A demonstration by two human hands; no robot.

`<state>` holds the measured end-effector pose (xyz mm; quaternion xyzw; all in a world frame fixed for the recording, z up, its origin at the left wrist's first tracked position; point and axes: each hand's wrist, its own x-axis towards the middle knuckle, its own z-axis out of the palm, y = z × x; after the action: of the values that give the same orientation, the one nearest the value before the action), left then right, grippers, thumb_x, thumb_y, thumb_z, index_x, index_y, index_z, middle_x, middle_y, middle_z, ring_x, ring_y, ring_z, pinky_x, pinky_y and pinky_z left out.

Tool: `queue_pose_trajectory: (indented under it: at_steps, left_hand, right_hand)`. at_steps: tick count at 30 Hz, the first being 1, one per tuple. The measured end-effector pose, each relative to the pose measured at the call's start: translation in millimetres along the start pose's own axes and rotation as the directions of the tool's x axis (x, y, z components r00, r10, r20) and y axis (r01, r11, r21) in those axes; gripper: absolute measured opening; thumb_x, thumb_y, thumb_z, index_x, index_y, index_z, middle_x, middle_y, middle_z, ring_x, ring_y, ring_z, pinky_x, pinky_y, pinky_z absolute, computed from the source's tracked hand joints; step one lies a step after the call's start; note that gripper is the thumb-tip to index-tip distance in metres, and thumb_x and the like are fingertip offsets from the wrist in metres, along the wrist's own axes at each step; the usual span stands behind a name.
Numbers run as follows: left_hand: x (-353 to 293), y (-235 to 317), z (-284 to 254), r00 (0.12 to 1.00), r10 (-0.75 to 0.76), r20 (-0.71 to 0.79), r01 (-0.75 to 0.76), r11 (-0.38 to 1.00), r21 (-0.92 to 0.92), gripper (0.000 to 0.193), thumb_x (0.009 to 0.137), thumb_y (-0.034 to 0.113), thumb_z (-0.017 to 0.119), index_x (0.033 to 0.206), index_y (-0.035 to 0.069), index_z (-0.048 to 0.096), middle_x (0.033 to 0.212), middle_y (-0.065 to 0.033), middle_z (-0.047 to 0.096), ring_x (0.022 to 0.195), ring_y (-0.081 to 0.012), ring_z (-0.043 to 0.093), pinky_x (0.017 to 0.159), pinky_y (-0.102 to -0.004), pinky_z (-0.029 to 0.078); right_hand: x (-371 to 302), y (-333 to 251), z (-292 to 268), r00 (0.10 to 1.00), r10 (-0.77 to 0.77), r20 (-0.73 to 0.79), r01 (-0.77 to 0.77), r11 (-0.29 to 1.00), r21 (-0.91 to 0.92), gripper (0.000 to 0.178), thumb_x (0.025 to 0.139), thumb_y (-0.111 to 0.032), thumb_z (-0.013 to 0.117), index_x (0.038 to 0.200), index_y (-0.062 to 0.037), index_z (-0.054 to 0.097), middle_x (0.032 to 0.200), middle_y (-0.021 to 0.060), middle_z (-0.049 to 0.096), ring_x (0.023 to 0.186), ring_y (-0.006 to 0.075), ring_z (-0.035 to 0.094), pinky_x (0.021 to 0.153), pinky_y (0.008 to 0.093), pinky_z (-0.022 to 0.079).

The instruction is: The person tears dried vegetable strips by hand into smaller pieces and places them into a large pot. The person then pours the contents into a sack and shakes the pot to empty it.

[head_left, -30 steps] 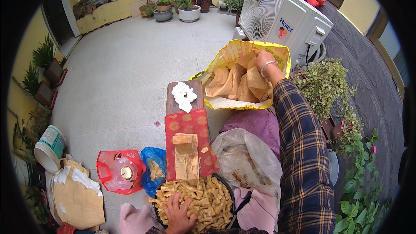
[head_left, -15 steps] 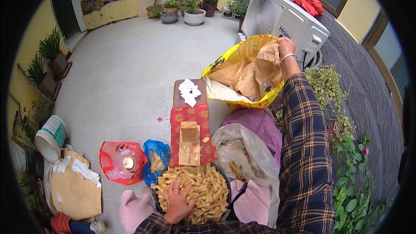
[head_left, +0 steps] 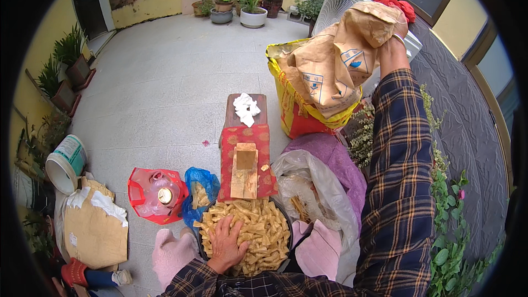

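Observation:
My left hand lies with fingers spread on a heap of short tan pieces that fills a dark round basin close to me. My right hand, raised at the far right, grips the top of a brown paper sack. The sack, printed with blue marks, stands partly out of a yellow and red bag; its lower end is hidden inside. Beyond the basin is a narrow bench covered with red cloth, bearing a small wooden block stand and crumpled white tissue.
A red plastic bag with a clear bottle and a blue bag lie left of the bench. At right are a clear plastic sack and a purple sack. A tipped bucket, flat cardboard and an air-conditioner unit stand farther out.
My right hand has lifted up and to the right, drawing the brown paper sack up out of the yellow bag. My left hand stays on the tan pieces.

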<state>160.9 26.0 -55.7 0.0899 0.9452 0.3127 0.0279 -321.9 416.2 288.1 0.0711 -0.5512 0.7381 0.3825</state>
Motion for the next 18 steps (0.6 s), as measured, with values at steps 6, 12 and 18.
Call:
queue_pose_trajectory:
  at_steps: [6, 12, 18]
  left_hand:
    - [-1, -3, 2, 1.000, 0.015, -0.017, -0.016, 1.000, -0.025, 0.061, 0.072, 0.038, 0.063, 0.126, 0.014, 0.046, 0.136, -0.0156, 0.032, 0.126, -0.0370, 0.027, 0.098, -0.0618, 0.017]
    - [4, 1, 7, 0.999, 0.043, -0.016, -0.044, 0.999, -0.023, 0.061, 0.071, 0.036, 0.063, 0.126, 0.014, 0.048, 0.137, -0.0141, 0.032, 0.127, -0.0360, 0.026, 0.098, -0.0617, 0.017]
    - [-7, -8, -1, 1.000, 0.005, -0.014, -0.005, 1.000, 0.005, 0.061, 0.072, 0.036, 0.062, 0.127, 0.014, 0.046, 0.137, -0.0147, 0.031, 0.127, -0.0358, 0.025, 0.098, -0.0623, 0.017]
  right_hand:
    - [15, -40, 8, 0.952, -0.044, 0.302, 0.091, 0.985, -0.145, 0.028, 0.086, -0.027, 0.047, 0.098, -0.0041, 0.059, 0.098, 0.0116, 0.063, 0.089, 0.0287, 0.061, 0.083, 0.0385, 0.049]
    - [-8, -65, 11, 0.969, 0.243, -0.055, -0.245, 0.968, -0.045, 0.017, 0.090, -0.014, 0.047, 0.101, -0.0023, 0.054, 0.089, 0.0114, 0.061, 0.082, 0.0277, 0.062, 0.081, 0.0383, 0.051]
    - [-20, -87, 27, 0.979, 0.170, 0.110, -0.179, 0.981, 0.073, 0.020, 0.091, -0.017, 0.047, 0.102, -0.0019, 0.053, 0.092, 0.0112, 0.060, 0.086, 0.0269, 0.060, 0.083, 0.0387, 0.049]
